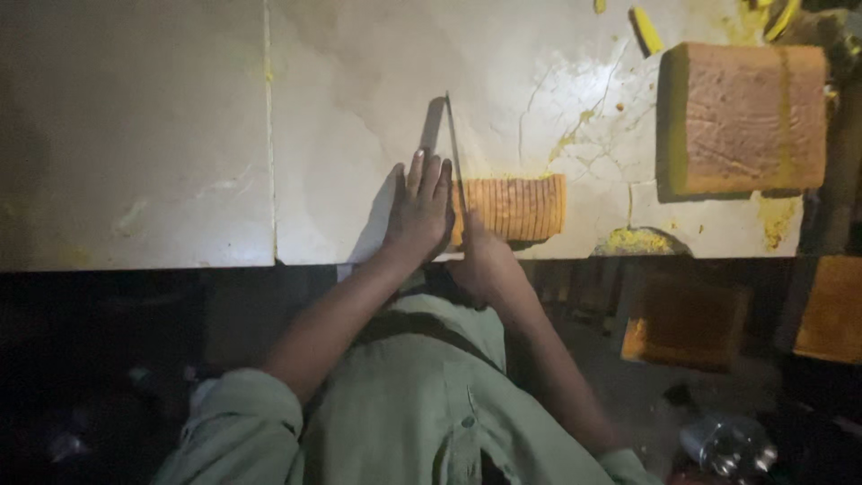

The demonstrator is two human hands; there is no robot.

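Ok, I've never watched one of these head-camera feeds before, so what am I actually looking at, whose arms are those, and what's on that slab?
There is no machine here. One camera sits on a person's head and looks down, so the two bare arms in green sleeves are the wearer's own. The left hand lies flat, fingers straight, beside a long knife. The right hand grips the knife's handle end, with the blade against the end of a row of thin orange-yellow slices. All this rests on a pale stone slab with yellow crumbs. A bigger uncut block, like sponge cake, sits at the far right.
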